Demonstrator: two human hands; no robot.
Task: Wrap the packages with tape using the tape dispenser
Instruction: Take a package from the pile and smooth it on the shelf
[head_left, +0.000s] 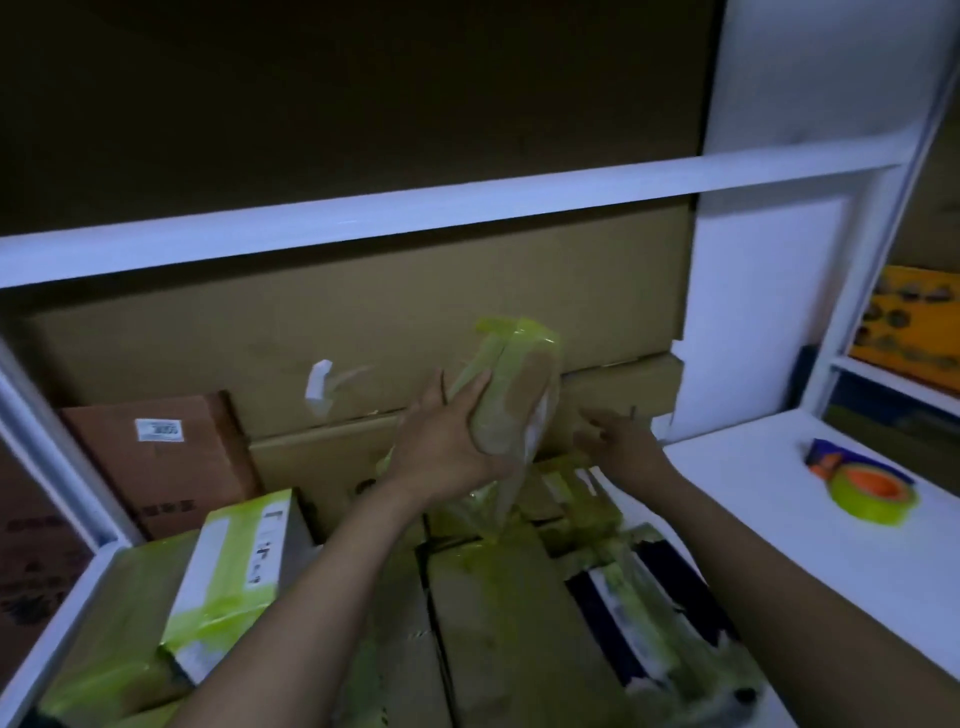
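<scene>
**A:** Location of the package?

**B:** The package (511, 395) is held in the air and tilted, its top leaning away. It sits above the pile (488, 597) of taped parcels and in front of the cardboard boxes (363, 332). Only the left hand touches it.

**A:** Grip?

**B:** The left hand (447, 441) clasps the lower part, palm against the side, fingers across one face. I cannot see the thumb's placement. The right hand (618, 441) is just beside the package but apart from it, with fingers loosely spread and nothing held.

**A:** Arm pose?

**B:** Both forearms reach forward. The left wrist is bent upward to prop the package, and the right is lower, palm turned toward it.

**A:** Handling estimate?

**B:** Judged light, since one hand carries it by one end. The body looks fairly firm. It is covered in glossy yellow-green tape and probably slick. A loose tail of film hangs below the hand, and that part is soft and no place to hold.

**A:** Where to take hold?

**B:** Across the two broad faces, mid-body. The second hand would best support the far end while taping.

**A:** Dispenser?

**B:** The dispenser (862, 478) lies on the white shelf (753, 519) to the right, well apart from both hands. The right hand is the nearer one.
</scene>
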